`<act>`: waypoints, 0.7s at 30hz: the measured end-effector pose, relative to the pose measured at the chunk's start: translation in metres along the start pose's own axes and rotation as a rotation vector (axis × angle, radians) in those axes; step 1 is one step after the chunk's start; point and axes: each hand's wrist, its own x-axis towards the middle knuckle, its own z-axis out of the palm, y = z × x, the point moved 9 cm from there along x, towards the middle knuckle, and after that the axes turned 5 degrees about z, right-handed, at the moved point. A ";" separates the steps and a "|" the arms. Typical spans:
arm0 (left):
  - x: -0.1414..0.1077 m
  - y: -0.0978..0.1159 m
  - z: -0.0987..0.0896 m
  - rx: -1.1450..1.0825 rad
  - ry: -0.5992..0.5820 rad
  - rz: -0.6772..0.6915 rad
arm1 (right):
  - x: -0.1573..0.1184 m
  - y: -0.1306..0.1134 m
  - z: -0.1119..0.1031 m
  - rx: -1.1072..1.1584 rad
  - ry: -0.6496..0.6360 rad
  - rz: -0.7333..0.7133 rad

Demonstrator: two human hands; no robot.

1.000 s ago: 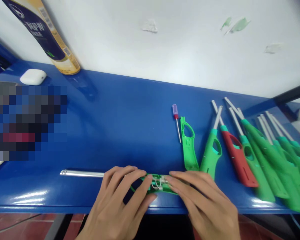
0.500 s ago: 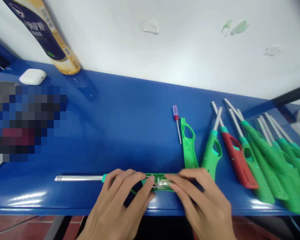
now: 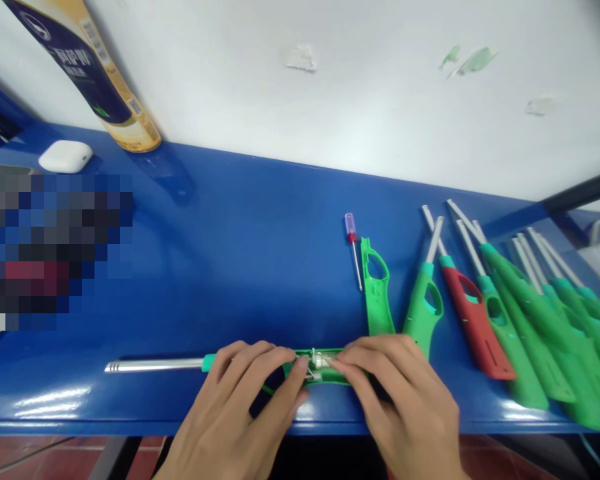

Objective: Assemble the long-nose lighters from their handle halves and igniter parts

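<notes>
An opened utility lighter lies along the front edge of the blue table, its silver barrel (image 3: 153, 365) pointing left. My left hand (image 3: 245, 393) is closed over its green body, thumb and fingertips pinching near small parts and a thin wire. My right hand (image 3: 405, 393) grips the right end, fingertips on the clear fuel tank (image 3: 325, 360) with a white valve end, which sits in the green half-shell (image 3: 305, 353). Both hands partly hide the shell. Beyond the right hand lies the detached other green half (image 3: 379, 303), inner side up.
A screwdriver (image 3: 353, 250) with a purple handle lies left of the loose half. Several green lighters (image 3: 425, 303) and a red one (image 3: 477, 320) crowd the right side. At the back left stand a bottle (image 3: 100, 87) and a white case (image 3: 66, 157).
The clear tank has shifted slightly within the shell, its white end now showing more plainly. The barrel's tip has moved a little left and nearer me. Both hands keep their hold.
</notes>
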 end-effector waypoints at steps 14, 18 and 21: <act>0.003 -0.012 0.000 0.149 -0.026 -0.013 | 0.023 0.043 -0.020 -0.466 -0.074 0.175; 0.002 -0.010 0.010 0.267 -0.109 0.143 | 0.029 0.059 -0.022 -0.465 -0.148 0.140; 0.001 -0.017 0.000 0.204 -0.035 0.175 | 0.026 0.075 -0.060 -0.360 -0.034 0.261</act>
